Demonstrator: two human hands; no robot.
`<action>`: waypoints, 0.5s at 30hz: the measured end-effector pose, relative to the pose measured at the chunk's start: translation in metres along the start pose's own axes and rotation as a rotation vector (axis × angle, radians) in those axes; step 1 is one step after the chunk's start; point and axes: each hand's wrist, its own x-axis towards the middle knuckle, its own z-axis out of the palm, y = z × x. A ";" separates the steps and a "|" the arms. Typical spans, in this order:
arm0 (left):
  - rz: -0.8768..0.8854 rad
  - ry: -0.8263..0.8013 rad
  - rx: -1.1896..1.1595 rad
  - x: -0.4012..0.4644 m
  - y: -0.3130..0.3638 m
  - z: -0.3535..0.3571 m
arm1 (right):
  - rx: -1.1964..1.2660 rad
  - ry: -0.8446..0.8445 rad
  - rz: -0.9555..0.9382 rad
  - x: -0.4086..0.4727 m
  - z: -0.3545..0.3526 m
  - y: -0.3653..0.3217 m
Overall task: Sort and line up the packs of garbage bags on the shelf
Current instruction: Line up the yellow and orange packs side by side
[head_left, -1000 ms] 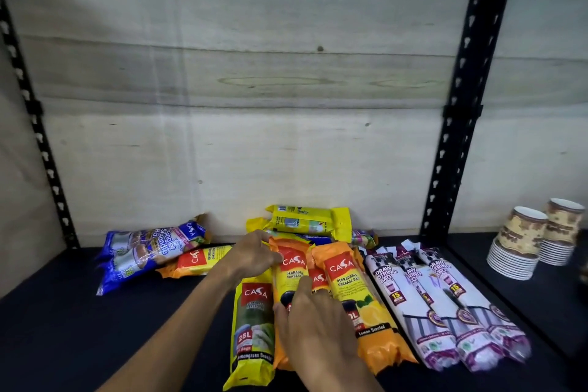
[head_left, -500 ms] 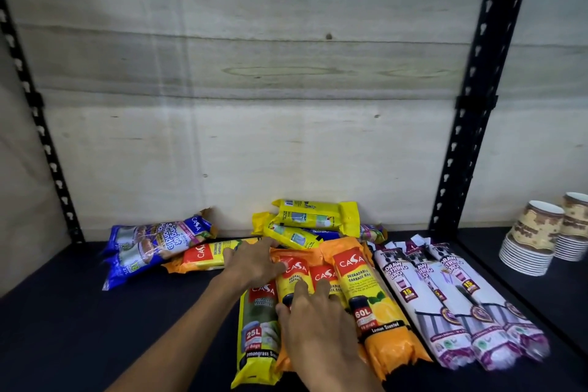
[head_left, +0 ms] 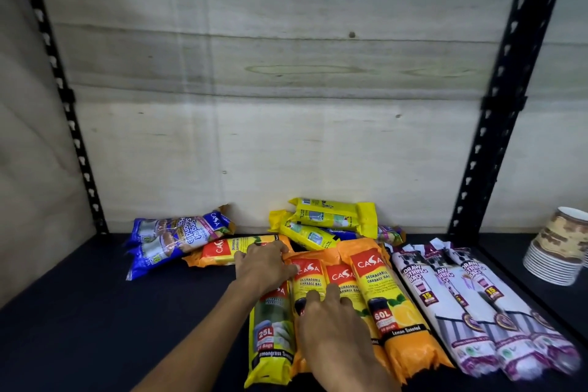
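Note:
Three orange packs of garbage bags (head_left: 381, 293) lie side by side, pointing front to back, with a yellow 25L pack (head_left: 270, 337) at their left. My right hand (head_left: 331, 325) presses flat on the two left orange packs. My left hand (head_left: 264, 267) rests on the far end of the yellow 25L pack, thumb against the nearest orange pack. Three white and purple drawstring packs (head_left: 451, 296) are lined up to the right. Another orange pack (head_left: 222, 251) lies sideways behind my left hand.
Two blue packs (head_left: 178, 239) lie at the back left. Two yellow packs (head_left: 331, 216) are piled by the back wall over a partly hidden blue one. Stacked paper cups (head_left: 560, 245) stand on the neighbouring shelf, beyond a black upright (head_left: 496, 105). The dark shelf board (head_left: 95, 312) extends left.
Both hands have stayed on the orange and yellow packs and shifted only slightly. The view has drifted a little, so the packs sit further right in frame.

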 end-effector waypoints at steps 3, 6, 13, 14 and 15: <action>-0.034 0.085 -0.207 -0.003 -0.012 -0.005 | 0.014 -0.004 -0.011 0.002 -0.012 0.004; -0.111 0.244 -0.330 -0.007 -0.038 -0.020 | 0.049 0.086 -0.021 0.018 -0.030 0.006; -0.248 0.322 -0.265 -0.015 -0.097 -0.035 | 0.191 0.260 -0.070 0.094 -0.033 -0.019; -0.254 0.315 -0.260 -0.015 -0.100 -0.036 | 0.185 0.251 -0.078 0.101 -0.030 -0.023; -0.255 0.310 -0.250 -0.016 -0.102 -0.036 | 0.165 0.240 -0.081 0.107 -0.028 -0.028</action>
